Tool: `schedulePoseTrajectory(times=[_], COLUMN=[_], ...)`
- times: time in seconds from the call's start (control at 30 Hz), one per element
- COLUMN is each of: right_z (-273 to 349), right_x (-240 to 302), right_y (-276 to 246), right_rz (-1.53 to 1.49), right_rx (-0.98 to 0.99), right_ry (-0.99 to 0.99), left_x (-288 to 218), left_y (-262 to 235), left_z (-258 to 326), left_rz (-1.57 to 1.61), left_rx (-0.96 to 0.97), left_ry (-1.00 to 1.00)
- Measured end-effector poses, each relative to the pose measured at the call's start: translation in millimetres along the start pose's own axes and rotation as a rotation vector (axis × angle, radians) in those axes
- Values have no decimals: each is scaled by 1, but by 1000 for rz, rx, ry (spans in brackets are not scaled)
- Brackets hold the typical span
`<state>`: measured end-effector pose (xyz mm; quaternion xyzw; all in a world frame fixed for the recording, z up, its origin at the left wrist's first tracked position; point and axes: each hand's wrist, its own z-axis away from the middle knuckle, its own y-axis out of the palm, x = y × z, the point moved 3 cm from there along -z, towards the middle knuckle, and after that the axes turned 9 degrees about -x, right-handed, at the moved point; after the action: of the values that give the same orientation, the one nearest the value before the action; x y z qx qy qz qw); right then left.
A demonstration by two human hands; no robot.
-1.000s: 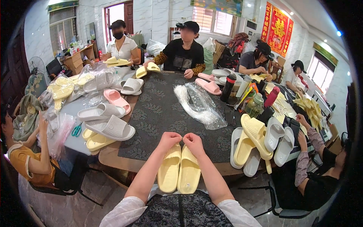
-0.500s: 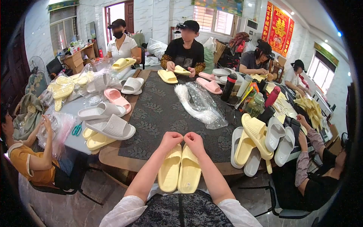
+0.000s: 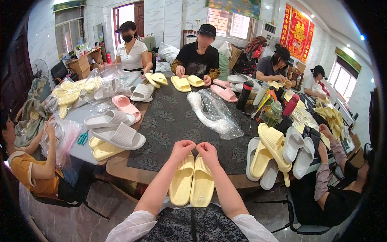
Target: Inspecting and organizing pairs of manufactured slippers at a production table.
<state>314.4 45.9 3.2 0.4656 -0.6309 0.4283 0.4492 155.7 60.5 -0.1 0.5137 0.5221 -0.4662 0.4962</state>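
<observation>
A pair of yellow slide slippers (image 3: 180,186) lies side by side at the table's near edge, their heels toward me. Above the toe ends, my left hand (image 3: 182,151) and my right hand (image 3: 207,153) meet almost fingertip to fingertip. Both are closed in a pinch; anything between the fingers is too small to make out. My wrists partly cover the slippers' straps. Beyond my hands, a clear plastic bag holding a bundle of thin white strands (image 3: 205,111) rests on the dark patterned table cover (image 3: 161,121).
Grey and yellow slippers are stacked at my left (image 3: 117,135) and at my right (image 3: 274,153). Teal scissors (image 3: 82,138) lie at the left. Bottles (image 3: 244,94) stand at the right. Several co-workers sit or stand around the table, one opposite beside yellow slippers (image 3: 181,84).
My hands keep their pinch over the slippers. Across the table, a co-worker's raised yellow slipper has come down beside its mate. At the far left, another yellow pair has moved right, onto the grey slippers.
</observation>
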Motion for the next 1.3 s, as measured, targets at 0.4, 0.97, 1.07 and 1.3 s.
schedulePoseTrajectory(times=[0.4, 0.97, 1.07, 1.3], right_z=[2, -3, -1, 1], right_x=[3, -9, 0, 8], right_y=[2, -3, -3, -3], right_rz=[36, -61, -55, -82], right_rx=[20, -1, -5, 32], right_ry=[-47, 21, 45, 13], left_x=[3, -5, -2, -8], left_y=[0, 0, -3, 0], left_z=[-2, 1, 0, 2], left_rz=[-41, -45, 89, 115], left_rx=[-5, 32, 63, 59], left_ry=[40, 13, -58, -94])
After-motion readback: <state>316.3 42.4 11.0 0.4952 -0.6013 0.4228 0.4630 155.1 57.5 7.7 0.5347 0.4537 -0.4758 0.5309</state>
